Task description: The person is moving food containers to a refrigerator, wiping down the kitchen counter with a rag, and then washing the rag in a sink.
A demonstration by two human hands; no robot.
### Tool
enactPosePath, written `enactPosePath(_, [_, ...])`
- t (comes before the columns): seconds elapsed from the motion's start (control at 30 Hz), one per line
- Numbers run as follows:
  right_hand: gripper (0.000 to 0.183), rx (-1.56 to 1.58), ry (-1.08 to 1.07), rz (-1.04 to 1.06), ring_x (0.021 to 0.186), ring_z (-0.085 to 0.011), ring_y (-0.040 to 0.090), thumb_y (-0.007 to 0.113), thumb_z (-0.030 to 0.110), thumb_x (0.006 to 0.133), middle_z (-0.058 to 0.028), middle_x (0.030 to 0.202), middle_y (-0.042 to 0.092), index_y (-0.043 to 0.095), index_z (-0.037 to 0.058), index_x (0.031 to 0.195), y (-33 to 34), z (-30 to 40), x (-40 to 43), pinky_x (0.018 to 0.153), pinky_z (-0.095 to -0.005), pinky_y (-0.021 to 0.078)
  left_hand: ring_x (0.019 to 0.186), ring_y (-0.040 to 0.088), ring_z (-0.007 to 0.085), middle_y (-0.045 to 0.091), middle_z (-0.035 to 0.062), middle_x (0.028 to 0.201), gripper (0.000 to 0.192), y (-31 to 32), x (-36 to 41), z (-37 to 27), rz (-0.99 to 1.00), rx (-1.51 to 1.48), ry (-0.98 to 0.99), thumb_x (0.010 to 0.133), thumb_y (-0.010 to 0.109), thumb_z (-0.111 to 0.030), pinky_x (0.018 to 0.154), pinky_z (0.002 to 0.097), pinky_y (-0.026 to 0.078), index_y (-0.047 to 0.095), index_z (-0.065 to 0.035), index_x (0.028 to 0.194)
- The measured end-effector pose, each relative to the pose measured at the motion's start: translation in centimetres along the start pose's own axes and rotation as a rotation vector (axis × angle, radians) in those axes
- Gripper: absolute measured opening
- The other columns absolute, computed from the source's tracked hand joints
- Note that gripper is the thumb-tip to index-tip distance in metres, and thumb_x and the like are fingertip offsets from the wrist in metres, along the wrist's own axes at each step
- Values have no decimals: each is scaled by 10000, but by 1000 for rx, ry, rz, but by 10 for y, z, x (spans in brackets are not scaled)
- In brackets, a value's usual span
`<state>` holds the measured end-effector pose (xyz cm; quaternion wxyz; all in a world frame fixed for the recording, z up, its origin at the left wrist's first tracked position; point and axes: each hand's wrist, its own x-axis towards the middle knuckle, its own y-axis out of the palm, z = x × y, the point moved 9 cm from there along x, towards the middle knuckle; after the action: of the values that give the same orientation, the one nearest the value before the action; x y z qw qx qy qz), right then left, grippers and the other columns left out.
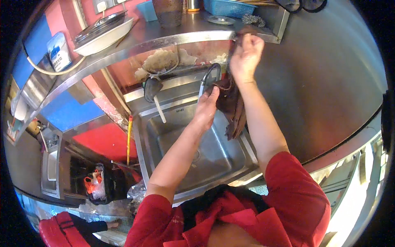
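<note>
A dark brown cloth (230, 102) hangs in folds over the right rear part of a stainless steel sink (197, 166). My left hand (207, 106) grips its upper fold, thumb on top. Higher up, at the front edge of a steel shelf (191, 36), my right hand (248, 58) is closed on another part of the same cloth, slightly blurred. Whether that upper part touches the shelf edge I cannot tell. Behind my left hand a curved black faucet (213, 69) with a pale hose end points down into the basin.
On the shelf are a blue plastic basket (230, 6), a steel wool scrubber (253, 20), a metal lid (221, 20) and a white tray (103, 38). A dark ladle-like tool (153, 88) hangs behind the sink. At lower left are a black bin (106, 182) and another person (66, 228).
</note>
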<state>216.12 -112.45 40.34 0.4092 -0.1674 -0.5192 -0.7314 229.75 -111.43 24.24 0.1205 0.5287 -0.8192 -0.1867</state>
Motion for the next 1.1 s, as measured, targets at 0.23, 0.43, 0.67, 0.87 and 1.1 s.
enactPosePath(0.23, [105, -752, -551, 450, 813, -279, 466, 486, 17, 825, -154, 899, 469, 526, -23, 913, 145, -5, -102, 706, -355, 413, 1048, 503, 193, 527, 65, 1156, 405, -87, -37, -25, -221, -311, 108, 896, 512, -321, 904, 368, 378, 444, -43, 1183])
enactPosePath(0.43, [222, -703, -475, 593, 854, -313, 476, 541, 4, 695, -139, 897, 485, 555, -48, 911, 226, -36, -154, 676, -386, 436, 984, 553, 162, 573, 51, 1093, 367, -163, -88, -65, -503, -220, 172, 893, 528, -282, 784, 287, 449, 459, -30, 1151])
enactPosePath(0.67, [184, -676, -617, 815, 845, -315, 519, 477, 117, 794, -138, 934, 489, 533, -16, 908, 318, -27, -230, 652, -388, 491, 947, 548, 252, 559, 145, 1057, 515, -235, -167, -112, -713, 181, 445, 731, 461, 105, 817, 330, 447, 421, 37, 1239])
enactPosePath(0.87, [276, -616, 239, 971, 993, -403, 507, 314, 231, 904, -203, 1115, 488, 448, 46, 1058, 355, -72, -252, 845, -478, 407, 1024, 530, 233, 543, 139, 1117, 438, -225, -215, -136, -736, -258, 514, 813, 429, 78, 882, 309, 427, 430, 4, 1245])
enactPosePath(1.1, [270, -111, 796, 822, 672, -220, 585, 507, 10, 699, -107, 773, 632, 639, 1, 934, 237, -174, -250, 640, -336, 470, 957, 560, 172, 586, 105, 1044, 326, -188, -215, -124, -646, 623, 492, 877, 542, -208, 796, 284, 456, 533, 14, 1116])
